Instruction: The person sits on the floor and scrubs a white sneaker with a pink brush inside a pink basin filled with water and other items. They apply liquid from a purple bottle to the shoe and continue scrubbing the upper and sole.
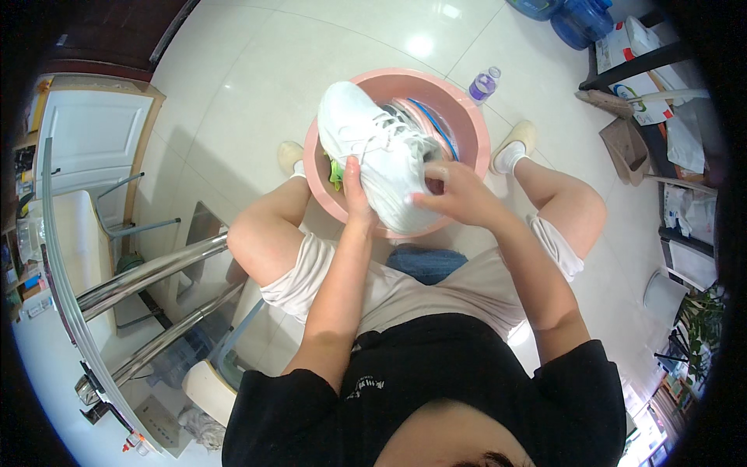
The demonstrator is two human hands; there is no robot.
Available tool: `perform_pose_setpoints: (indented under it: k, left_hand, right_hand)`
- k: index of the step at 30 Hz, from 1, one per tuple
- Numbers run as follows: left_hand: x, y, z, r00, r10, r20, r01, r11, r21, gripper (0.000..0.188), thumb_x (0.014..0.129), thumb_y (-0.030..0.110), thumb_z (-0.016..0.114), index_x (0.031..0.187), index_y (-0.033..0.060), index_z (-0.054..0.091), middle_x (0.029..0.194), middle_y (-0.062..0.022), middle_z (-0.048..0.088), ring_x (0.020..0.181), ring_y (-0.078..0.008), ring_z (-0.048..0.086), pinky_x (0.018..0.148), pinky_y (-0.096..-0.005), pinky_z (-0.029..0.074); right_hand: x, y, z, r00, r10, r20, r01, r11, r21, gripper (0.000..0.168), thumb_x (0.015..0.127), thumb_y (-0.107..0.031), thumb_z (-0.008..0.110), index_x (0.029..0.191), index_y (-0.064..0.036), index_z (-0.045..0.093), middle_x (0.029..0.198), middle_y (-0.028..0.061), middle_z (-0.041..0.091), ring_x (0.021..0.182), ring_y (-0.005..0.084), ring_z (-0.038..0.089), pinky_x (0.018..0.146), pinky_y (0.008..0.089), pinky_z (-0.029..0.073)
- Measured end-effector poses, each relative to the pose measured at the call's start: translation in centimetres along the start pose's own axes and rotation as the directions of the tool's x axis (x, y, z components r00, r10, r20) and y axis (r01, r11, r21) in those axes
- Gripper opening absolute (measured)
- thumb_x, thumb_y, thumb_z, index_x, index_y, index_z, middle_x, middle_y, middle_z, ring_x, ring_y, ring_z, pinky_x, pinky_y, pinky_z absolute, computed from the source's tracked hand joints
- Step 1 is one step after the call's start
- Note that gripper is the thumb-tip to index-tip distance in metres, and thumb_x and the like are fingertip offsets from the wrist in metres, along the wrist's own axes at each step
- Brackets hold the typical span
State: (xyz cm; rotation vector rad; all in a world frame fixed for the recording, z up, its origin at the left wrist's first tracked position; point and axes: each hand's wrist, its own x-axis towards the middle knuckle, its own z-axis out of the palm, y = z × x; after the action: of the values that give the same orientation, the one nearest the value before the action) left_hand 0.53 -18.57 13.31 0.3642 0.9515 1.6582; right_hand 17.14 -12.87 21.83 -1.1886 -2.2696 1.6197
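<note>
A white lace-up sneaker [373,146] is held tilted over a pink plastic basin [473,117], its toe towards the upper left. My left hand [357,195] grips the shoe's side near the middle, with the thumb up along it. At the heel, my right hand [464,195] has its fingers at the collar opening and its thumb on the outside of the heel. Partly hidden under the sneaker, a pink striped item [414,114] with a blue curved edge lies in the basin. Something bright green [335,175] shows at the basin's left side.
A clear bottle with a purple label [483,86] stands on the tiled floor just right of the basin. Large blue water jugs [578,23] and a dustpan [624,146] are at the right. A chrome-legged glass table [157,274] stands close by my left knee.
</note>
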Motion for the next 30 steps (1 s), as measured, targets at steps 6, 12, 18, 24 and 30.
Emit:
perform_pose_setpoints:
  k: [6, 12, 18, 24, 30]
  left_hand:
    - [-0.1, 2.8, 2.5, 0.993, 0.089, 0.072, -0.108, 0.936, 0.335, 0.070, 0.083, 0.048, 0.048, 0.126, -0.0059, 0.034, 0.121, -0.0167, 0.047, 0.108, -0.0242, 0.049, 0.091, -0.0341, 0.040]
    - [1.1, 4.6, 3.5, 0.978, -0.090, 0.188, 0.054, 0.981, 0.185, 0.068, 0.085, 0.048, 0.044, 0.128, -0.0046, 0.034, 0.121, -0.0156, 0.048, 0.109, -0.0242, 0.049, 0.092, -0.0330, 0.039]
    - [0.9, 2.7, 3.5, 0.942, -0.271, 0.199, 0.295, 0.950, -0.099, 0.063, 0.089, 0.046, 0.040, 0.128, -0.0039, 0.035, 0.122, -0.0151, 0.048, 0.109, -0.0246, 0.049, 0.092, -0.0323, 0.039]
    - [4.8, 2.5, 0.4, 0.959, -0.278, 0.048, 0.210, 0.818, 0.535, 0.059, 0.094, 0.043, 0.027, 0.127, -0.0046, 0.038, 0.121, -0.0181, 0.048, 0.109, -0.0263, 0.049, 0.092, -0.0313, 0.037]
    - [1.9, 5.6, 0.7, 0.910, 0.210, 0.357, -0.412, 0.370, 0.833, 0.053, 0.095, 0.037, 0.028, 0.129, -0.0027, 0.037, 0.115, -0.0225, 0.050, 0.103, -0.0299, 0.050, 0.090, -0.0337, 0.036]
  right_hand:
    - [-0.4, 1.5, 0.5, 0.992, -0.085, 0.098, -0.030, 0.589, 0.807, 0.047, 0.081, -0.025, 0.060, 0.115, 0.004, 0.044, 0.118, 0.0139, 0.050, 0.107, 0.0217, 0.049, 0.091, 0.0332, 0.038]
    - [0.5, -0.5, 1.3, 0.994, -0.045, 0.104, -0.089, 0.244, 0.966, 0.047, 0.086, -0.023, 0.055, 0.123, 0.002, 0.039, 0.120, 0.0118, 0.048, 0.110, 0.0206, 0.048, 0.094, 0.0365, 0.039]
    - [2.2, -2.5, 2.4, 0.995, -0.039, 0.088, -0.094, -0.201, 0.975, 0.050, 0.086, -0.021, 0.053, 0.128, -0.001, 0.034, 0.123, 0.0118, 0.047, 0.112, 0.0248, 0.047, 0.097, 0.0396, 0.038]
    - [3.9, -0.7, 3.4, 0.984, 0.058, -0.166, 0.176, -0.356, 0.918, 0.047, 0.088, -0.021, 0.049, 0.127, -0.001, 0.033, 0.123, 0.0142, 0.047, 0.113, 0.0271, 0.046, 0.096, 0.0421, 0.038]
    - [4.1, -0.6, 0.4, 0.915, 0.037, -0.401, 0.395, -0.277, 0.876, 0.045, 0.092, -0.025, 0.037, 0.129, -0.002, 0.029, 0.126, 0.0174, 0.042, 0.116, 0.0327, 0.042, 0.098, 0.0460, 0.035]
